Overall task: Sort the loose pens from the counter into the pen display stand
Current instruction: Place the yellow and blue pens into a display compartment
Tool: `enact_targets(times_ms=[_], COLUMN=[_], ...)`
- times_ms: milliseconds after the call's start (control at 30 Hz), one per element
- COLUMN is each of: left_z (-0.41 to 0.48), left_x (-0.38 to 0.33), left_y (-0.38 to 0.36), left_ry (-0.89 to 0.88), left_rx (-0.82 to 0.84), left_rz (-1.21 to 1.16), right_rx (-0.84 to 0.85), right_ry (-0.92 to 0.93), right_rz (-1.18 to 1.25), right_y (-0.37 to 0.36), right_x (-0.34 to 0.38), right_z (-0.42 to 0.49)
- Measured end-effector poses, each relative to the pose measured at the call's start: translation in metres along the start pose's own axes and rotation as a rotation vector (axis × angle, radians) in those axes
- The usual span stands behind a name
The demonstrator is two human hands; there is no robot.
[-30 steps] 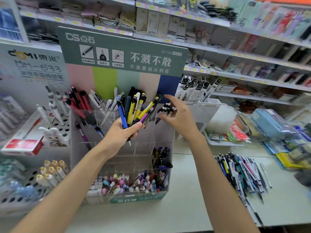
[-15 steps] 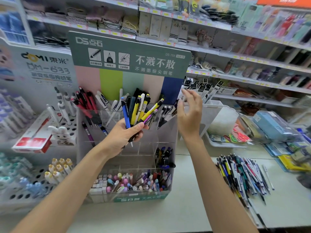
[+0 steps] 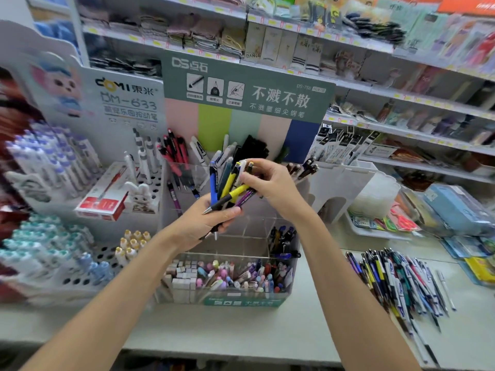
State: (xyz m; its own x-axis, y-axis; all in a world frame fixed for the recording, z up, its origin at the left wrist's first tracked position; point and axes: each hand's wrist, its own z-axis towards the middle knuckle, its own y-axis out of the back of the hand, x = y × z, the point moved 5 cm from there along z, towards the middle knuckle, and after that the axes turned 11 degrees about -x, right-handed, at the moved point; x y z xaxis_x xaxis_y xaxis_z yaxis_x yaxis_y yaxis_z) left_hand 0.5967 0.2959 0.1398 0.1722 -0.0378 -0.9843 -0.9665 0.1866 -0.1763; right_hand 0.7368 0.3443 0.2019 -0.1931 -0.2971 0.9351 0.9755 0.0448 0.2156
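Left hand [image 3: 203, 223] gripping pen bunch [image 3: 226, 183], right hand [image 3: 273, 188] pinching its top, pen display stand [image 3: 249, 301] just behind

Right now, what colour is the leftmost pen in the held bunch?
The leftmost plastic pen is blue; head view.

The pen stand [image 3: 242, 302] sits on the counter [image 3: 241, 333], with shelves [image 3: 401, 99] behind it. A pile of loose pens [image 3: 396, 285] lies to the right of the stand and a rack [image 3: 77, 279] to its left. A bunch of pens [image 3: 227, 183] is up in front of the stand.
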Motion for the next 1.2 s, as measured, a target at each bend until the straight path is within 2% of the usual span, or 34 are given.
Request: enact_targets(times_ms=[67, 233, 300, 367, 433, 500, 533, 633, 767, 900, 1000, 1033, 1100, 1200], left_z=[-0.005, -0.017, -0.02, -0.022, -0.024, -0.026, -0.027, -0.027, -0.022, -0.021, -0.026, -0.029, -0.034, -0.037], left_x=[0.003, 0.012, 0.019, 0.021, 0.019, 0.015, 0.013, 0.009, 0.0, 0.001, 0.003, 0.003, 0.002, -0.001], left_y=[0.009, 0.037, 0.052, 0.059, 0.06, 0.054, 0.051, 0.048, 0.041, 0.036, 0.043, 0.046, 0.05, 0.051], left_ry=[0.032, 0.072, 0.083, 0.086, 0.091, 0.107, 0.102, 0.08, 0.064, 0.037, 0.047, 0.062, 0.093, 0.138], left_rx=[-0.023, -0.143, -0.217, -0.263, -0.26, -0.2, -0.171, -0.174, -0.21, -0.271, -0.226, -0.195, -0.106, 0.026], left_rz=[0.009, -0.066, -0.109, -0.189, -0.268, -0.258, -0.21, -0.024, -0.012, 0.004, -0.116, -0.127, -0.096, -0.035], right_rx=[-0.042, -0.288, -0.306, -0.225, -0.036, 0.13, 0.159, 0.038, -0.207, -0.178, -0.324, -0.325, -0.239, 0.024], right_ry=[-0.011, -0.116, -0.121, -0.152, -0.179, -0.147, -0.117, -0.075, -0.162, -0.276, -0.327, -0.31, -0.241, -0.17], right_rz=[0.021, 0.246, 0.261, 0.284, 0.259, 0.082, 0.01, 0.008, 0.152, 0.272, 0.604, 0.644, 0.501, 0.092], right_y=[-0.001, 0.024, 0.031, 0.027, 0.01, -0.011, -0.019, -0.027, -0.034, -0.057, -0.039, -0.03, -0.019, -0.033], right_x=[-0.001, -0.01, -0.015, -0.016, -0.012, -0.006, -0.005, -0.001, -0.006, -0.02, -0.011, -0.006, 0.003, 0.011], right_z=[-0.001, 0.007, 0.009, 0.005, -0.005, -0.013, -0.015, -0.014, -0.018, -0.021, -0.012, -0.009, -0.005, -0.008])
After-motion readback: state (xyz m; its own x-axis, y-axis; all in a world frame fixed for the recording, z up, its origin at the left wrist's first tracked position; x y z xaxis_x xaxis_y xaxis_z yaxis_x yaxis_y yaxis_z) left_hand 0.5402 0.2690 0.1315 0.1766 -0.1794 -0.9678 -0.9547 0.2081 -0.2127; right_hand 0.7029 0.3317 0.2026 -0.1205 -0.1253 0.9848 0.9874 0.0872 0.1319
